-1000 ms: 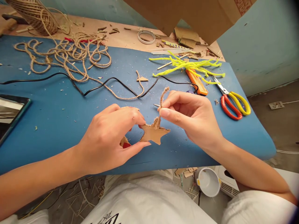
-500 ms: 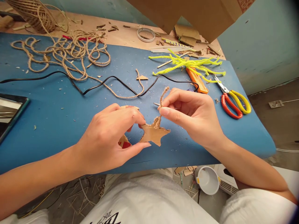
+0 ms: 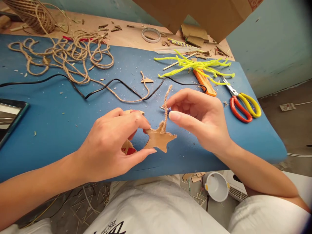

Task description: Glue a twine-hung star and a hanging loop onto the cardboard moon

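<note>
A cardboard star (image 3: 159,140) was held just above the near edge of a blue mat (image 3: 60,130) that was spread over the bench (image 3: 131,39). Its left points were pinched between the thumb and fingers of the left hand (image 3: 114,143), which was closed on it. From the star's upper point a short twine strand (image 3: 165,104) was drawn upward, gripped between the thumb and forefinger of the right hand (image 3: 200,118), just right of the star. A small metal tip (image 3: 162,108) was seen behind that strand; what it belonged to could not be told, since it was mostly hidden by the fingers.

Just beyond the star a black cable (image 3: 97,91) was laid across the mat, with a small cardboard triangle (image 3: 147,80) near it. Farther beyond and to the left, loose jute rope (image 3: 68,55) was heaped in coils. Beyond the star and to the right, yellow pipe cleaners (image 3: 195,66) were piled over an orange knife (image 3: 204,83), and red-and-yellow scissors (image 3: 243,105) were lying well to the right. A dark screen (image 3: 9,117) was partly seen far to the left of the star.
</note>
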### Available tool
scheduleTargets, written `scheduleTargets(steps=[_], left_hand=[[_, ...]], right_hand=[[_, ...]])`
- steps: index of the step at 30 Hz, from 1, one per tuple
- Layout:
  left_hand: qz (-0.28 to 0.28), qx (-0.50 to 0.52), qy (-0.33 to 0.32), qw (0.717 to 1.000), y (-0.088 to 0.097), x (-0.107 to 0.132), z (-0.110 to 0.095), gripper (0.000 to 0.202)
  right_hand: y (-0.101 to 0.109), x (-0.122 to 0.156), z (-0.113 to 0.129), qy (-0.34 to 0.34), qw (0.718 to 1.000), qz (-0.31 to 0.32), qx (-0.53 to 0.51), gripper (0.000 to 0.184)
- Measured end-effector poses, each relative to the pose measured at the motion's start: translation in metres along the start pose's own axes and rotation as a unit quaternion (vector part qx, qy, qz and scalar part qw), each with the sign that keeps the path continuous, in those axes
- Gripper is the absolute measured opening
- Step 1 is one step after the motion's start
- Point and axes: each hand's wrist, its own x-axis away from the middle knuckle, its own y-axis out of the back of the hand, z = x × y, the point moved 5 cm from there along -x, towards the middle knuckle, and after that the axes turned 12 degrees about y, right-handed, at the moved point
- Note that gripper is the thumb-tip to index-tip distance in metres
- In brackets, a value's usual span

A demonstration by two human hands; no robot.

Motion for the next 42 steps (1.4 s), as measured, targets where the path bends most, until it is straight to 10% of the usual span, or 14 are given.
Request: scheduleTargets(steps=[12,19,23,27,36,39,42], left_hand=[[-0.025,0.008,-0.008,1.0,-0.002,0.0,0.006,0.029],[-0.041,0.011,0.007,0.999,-0.008,0.007,0.015,0.028],[-0.043,0.003,-0.01,0.999,-0.006,0.007,0.012,0.027],[-0.05,-0.027,-0.02,0.998,-0.001,0.0,0.01,0.027],[-0.062,-0.024,-0.012,0.998,-0.003,-0.006,0.016,0.033],[-0.067,-0.02,-0.019,0.997,-0.003,-0.005,0.015,0.036],[-0.058,-0.026,-0.027,0.998,0.0,-0.005,0.011,0.038]], right_hand=[[0.019,-0.007,0.005,0.068,0.995,-0.065,0.045,0.023],[0.065,-0.038,0.012,0.171,0.964,-0.117,0.164,0.011],[0.085,-0.118,-0.012,0.163,0.907,0.048,0.385,0.019],[0.085,-0.192,-0.048,0.075,0.91,0.164,0.373,0.028],[0.014,-0.21,-0.055,0.036,0.869,0.353,0.346,0.026],[0.013,-0.22,-0.026,0.131,0.871,0.304,0.363,0.025],[0.035,-0.216,0.024,0.305,0.881,0.125,0.34,0.03]])
